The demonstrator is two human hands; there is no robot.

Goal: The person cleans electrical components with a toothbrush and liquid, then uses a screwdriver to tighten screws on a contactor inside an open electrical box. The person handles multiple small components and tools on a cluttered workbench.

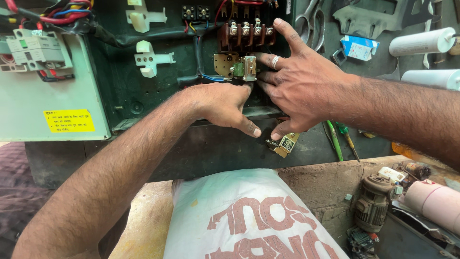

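An open dark metal electrical box (143, 96) holds a brown terminal block (245, 34), coloured wires and a small brass switch part (241, 67). My left hand (223, 105) reaches into the box, its fingers curled under the brass part and touching it. My right hand (294, 79), a ring on one finger, lies spread over the right side of the box, fingertips against the same brass part, index finger pointing up beside the terminal block. Whether either hand grips the part is hidden.
The grey hinged lid (52, 91) with a yellow label hangs open at left. A loose brass component (283, 144) and two green screwdrivers (341, 139) lie below the right hand. A printed white sack (239, 216) fills the foreground; a small motor (373, 201) and white cylinders (421, 43) sit right.
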